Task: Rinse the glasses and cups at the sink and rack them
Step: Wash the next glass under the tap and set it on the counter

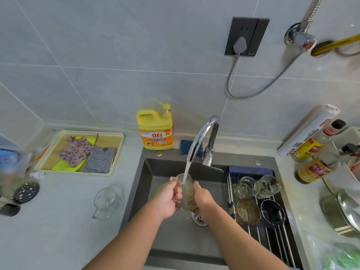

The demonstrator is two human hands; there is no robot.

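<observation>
Both hands met over the sink point(140, 191), left hand point(169, 200) and right hand point(203, 199) with fingers curled round one glass point(186, 193) under the tap's point(204, 131) stream. Four pieces already sat on the rack point(272, 237): two clear glasses point(246, 187), one amber cup point(248, 211) and one dark cup point(272, 212). One glass mug point(105, 199) waited on the tabletop point(68, 227), so two seemingly remained.

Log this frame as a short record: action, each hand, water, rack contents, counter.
action: rinsing a clear glass under the tap, over the sink
left hand: grips the glass
right hand: grips the glass
water: running into the glass
rack: two clear glasses, amber cup, dark blue cup
counter: glass mug left of the sink
</observation>
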